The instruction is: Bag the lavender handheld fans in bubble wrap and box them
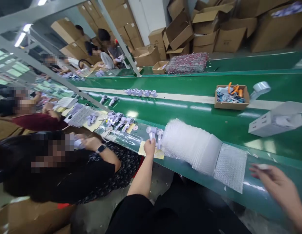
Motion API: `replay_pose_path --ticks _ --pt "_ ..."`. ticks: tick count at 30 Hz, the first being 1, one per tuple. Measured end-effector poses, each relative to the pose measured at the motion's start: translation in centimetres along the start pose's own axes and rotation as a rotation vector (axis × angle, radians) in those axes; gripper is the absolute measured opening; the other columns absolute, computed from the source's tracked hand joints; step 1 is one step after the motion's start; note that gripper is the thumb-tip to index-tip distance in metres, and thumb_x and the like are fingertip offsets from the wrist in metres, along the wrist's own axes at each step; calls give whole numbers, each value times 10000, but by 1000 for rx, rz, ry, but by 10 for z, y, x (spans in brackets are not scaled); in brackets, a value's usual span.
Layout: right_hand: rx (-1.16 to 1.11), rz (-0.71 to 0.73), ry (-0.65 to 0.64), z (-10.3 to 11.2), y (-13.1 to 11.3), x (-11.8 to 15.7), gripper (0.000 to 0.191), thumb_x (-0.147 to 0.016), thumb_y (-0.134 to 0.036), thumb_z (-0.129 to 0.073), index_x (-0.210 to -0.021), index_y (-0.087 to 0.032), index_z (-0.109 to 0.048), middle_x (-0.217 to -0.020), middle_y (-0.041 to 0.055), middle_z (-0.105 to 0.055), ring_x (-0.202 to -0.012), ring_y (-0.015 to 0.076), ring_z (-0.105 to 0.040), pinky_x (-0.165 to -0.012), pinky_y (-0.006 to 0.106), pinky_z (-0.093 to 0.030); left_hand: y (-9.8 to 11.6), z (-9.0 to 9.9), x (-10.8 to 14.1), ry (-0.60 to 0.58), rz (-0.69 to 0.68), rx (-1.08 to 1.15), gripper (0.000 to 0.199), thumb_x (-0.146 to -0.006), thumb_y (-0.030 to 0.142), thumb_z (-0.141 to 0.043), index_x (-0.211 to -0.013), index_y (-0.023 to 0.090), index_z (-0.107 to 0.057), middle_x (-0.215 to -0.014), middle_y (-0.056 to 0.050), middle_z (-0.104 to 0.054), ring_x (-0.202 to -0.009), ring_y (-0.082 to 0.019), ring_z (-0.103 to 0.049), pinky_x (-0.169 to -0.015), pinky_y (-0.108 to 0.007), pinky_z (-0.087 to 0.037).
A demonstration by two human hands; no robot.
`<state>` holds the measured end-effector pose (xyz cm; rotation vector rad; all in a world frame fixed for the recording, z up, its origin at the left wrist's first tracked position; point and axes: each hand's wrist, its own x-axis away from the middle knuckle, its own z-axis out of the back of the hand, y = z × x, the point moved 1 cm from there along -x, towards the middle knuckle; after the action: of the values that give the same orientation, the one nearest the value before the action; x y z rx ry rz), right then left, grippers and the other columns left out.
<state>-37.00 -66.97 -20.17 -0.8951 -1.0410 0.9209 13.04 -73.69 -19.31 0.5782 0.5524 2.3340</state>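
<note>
My left hand [149, 148] is closed around the handle of a pale lilac handheld fan [151, 130]. A second handheld fan [159, 134] stands right beside it, over a yellow sheet [158, 153] on the bench. To the right a long row of bubble wrap bags [193, 144] leans in overlapping layers, and one bubble wrap bag [231, 167] lies flat at its end. My right hand [278, 185] is off to the right above the green bench, slightly blurred. Its fingers are drawn together, with a small whitish spot at the tips that I cannot identify.
More handheld fans [120, 119] are grouped to the left, near a seated co-worker [75, 169]. Across the green belt [190, 112] stand a small carton of tools [231, 104], a tape roll [262, 87] and a white box [275, 120]. Large cartons [177, 34] line the back.
</note>
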Motion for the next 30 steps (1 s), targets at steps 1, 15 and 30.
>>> replay_pose_path --ticks 1,15,30 --pt "-132 -115 -13 -17 2 15 295 -626 -431 -724 -850 -275 -611 -967 114 -657 -795 259 -651 -643 373 -537 7 -1 12 -5 -38 62 369 -831 441 -390 -834 152 -619 -818 -80 -655 -846 -216 -600 -697 -264 -427" --pt "-932 -412 206 -7 24 48 302 -648 -312 -749 -902 -209 -624 -809 7 -686 -720 169 -649 -685 312 -575 79 -189 251 -1017 -1074 -178 312 -906 374 -397 -940 132 -591 -871 -77 -594 -867 -200 -535 -797 -327 -429" --pt "-798 -541 -395 21 34 83 547 -695 -230 -718 -1174 -292 -461 -827 -4 -608 -758 181 -631 -554 293 -560 110 -207 255 -951 -1154 -248 187 -866 204 -426 -905 174 -606 -881 -44 -634 -854 -158 -551 -797 -276 -430"
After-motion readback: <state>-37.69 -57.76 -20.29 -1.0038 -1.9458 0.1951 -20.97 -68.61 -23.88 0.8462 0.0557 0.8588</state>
